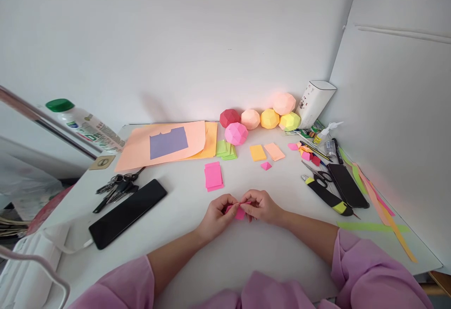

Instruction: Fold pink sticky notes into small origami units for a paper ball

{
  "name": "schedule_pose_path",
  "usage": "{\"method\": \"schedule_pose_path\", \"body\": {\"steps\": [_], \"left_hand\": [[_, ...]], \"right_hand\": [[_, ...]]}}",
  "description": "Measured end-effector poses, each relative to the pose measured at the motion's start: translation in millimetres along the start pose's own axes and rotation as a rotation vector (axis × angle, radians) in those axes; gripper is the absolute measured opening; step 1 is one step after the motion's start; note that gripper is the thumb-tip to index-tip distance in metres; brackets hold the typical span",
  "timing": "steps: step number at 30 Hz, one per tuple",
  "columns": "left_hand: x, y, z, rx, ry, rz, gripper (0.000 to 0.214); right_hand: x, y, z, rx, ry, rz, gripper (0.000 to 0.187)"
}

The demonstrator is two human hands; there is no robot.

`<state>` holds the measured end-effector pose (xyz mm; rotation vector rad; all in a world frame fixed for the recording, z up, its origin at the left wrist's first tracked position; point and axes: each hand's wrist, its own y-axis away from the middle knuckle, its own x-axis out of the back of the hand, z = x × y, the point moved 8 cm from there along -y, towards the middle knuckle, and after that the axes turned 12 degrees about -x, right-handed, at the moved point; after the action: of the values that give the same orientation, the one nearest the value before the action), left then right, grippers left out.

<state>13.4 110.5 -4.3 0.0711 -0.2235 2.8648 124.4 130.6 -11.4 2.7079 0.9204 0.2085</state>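
Observation:
Both of my hands meet over the table near its middle, pinching one small piece of pink paper (240, 213) between thumbs and fingers. My left hand (219, 215) grips its left side. On the right side, my right hand (262, 207) is closed on it, the fingertips almost touching the left ones. Much of the paper is hidden by my fingers. Just beyond my left hand lies a stack of pink paper rectangles (213, 176). A small folded pink paper piece (266, 165) rests past my right hand, below yellow-orange (258, 152) and peach rectangles (274, 151).
Several faceted paper balls (236, 133) sit along the wall, beside green slips (226, 149) and large peach sheets (134, 151). To the right lie scissors (320, 174), a utility knife (327, 196), a phone (347, 185) and paper strips (373, 227). Keys (118, 189) and a black power bank or phone (127, 212) lie left.

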Motion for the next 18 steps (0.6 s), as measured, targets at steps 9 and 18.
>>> {"method": "schedule_pose_path", "body": {"steps": [9,18], "left_hand": [[4.2,4,1,-0.096,-0.214,0.060,0.016],[15.5,3,-6,-0.046,-0.021,0.128,0.016]], "right_hand": [[1,2,-3,0.001,0.048,0.049,0.006],[8,0,-3,0.035,-0.237,-0.023,0.007]]}}
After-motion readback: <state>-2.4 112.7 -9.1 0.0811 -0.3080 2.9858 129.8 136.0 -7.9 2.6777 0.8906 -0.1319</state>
